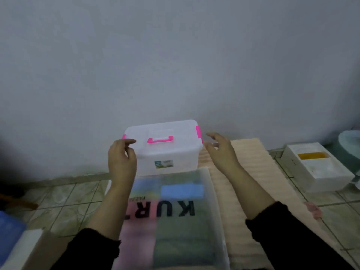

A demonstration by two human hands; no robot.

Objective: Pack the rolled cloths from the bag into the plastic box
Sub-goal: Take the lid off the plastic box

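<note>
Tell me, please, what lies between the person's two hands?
In the head view, the plastic box, lid on with pink clasps, sits between the left hand and right hand.

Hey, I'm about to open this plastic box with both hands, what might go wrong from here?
1. The plastic box stands on the ribbed mat's edge; prying at its pink latches may tip it or slide it toward the wall.
2. The left hand sits at one latch while the right hand is apart from the other; uneven pulling might twist the lid.
3. The bag lies right before the box, so the lid may land on it.
</note>
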